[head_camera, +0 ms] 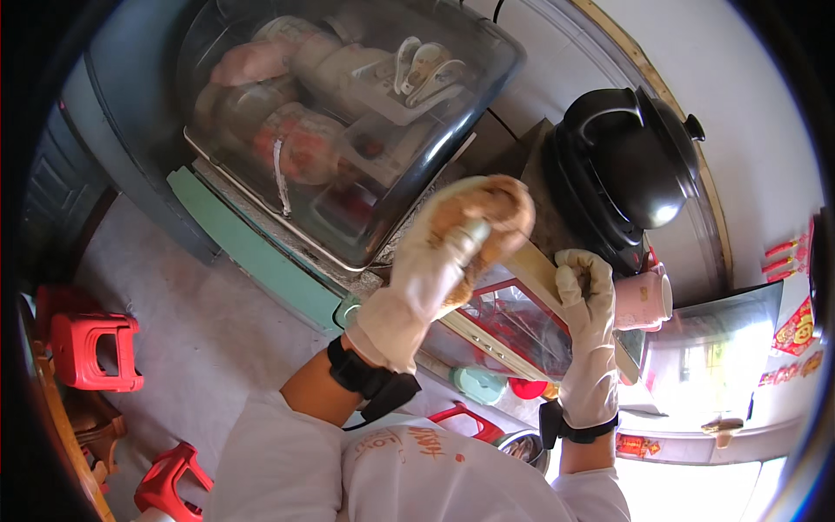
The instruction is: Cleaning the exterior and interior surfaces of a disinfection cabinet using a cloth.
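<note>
My left hand, in a white glove, grips a brown-and-white cloth. Both are blurred, above the near right corner of a dish box with a clear lid. My right hand, gloved too, has its fingers curled at the pale wooden edge of a cabinet. Whether it grips that edge cannot be made out. Close to its fingertips is the base of a black electric pot. A pink mug sits just right of this hand.
Bowls and spoons show through the box lid. A red-framed panel lies between my arms. Red plastic stools stand on the floor at left. A flat screen is at right, and a green-edged counter runs below the box.
</note>
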A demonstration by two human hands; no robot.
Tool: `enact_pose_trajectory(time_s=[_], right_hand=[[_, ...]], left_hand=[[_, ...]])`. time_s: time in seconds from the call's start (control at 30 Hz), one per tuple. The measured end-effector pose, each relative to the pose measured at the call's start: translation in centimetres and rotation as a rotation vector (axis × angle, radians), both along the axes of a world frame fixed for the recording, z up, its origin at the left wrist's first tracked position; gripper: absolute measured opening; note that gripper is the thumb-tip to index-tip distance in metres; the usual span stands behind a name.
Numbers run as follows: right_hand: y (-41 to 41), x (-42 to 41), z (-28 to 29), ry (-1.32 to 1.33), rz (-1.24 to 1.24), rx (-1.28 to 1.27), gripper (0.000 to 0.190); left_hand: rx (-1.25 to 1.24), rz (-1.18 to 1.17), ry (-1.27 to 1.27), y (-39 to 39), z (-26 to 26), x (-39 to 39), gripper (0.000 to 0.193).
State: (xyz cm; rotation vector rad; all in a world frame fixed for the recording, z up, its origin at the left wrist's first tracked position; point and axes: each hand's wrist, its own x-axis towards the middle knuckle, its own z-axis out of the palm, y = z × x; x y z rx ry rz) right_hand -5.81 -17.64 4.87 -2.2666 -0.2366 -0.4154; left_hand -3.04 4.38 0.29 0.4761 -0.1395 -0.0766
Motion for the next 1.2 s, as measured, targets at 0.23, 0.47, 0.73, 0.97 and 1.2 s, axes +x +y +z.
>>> enact_pose_trajectory(time_s=[0.23, 0.47, 0.73, 0.97, 1.2], right_hand=[[1.1, 0.1, 0.0, -0.017, -0.028, -0.097, 0.030], [-0.1, 0.6, -0.7, 0.006, -0.064, -0.052, 0.025], [0.4, 0.7, -0.6, 0.025, -0.089, -0.106, 0.028], [-0.2, 0.7, -0.7, 0.006, -0.044, -0.087, 0.030], [-0.4, 0.8, -0.9, -0.038, -0.026, -0.166, 0.031]], left_hand=[[1.178, 0.389, -0.112, -1.0, 1.4, 2.7, 0.032], [-0.122, -0.115, -0.051, 1.9, -0.4, 0.7, 0.031], [0.233, -0.201, 0.184, 1.4, 0.2, 3.1, 0.034], [-0.083, -0.187, 0.003, 1.5, -1.1, 1.9, 0.031], [0.389, -0.014, 0.067, -1.8, -3.7, 5.4, 0.039]])
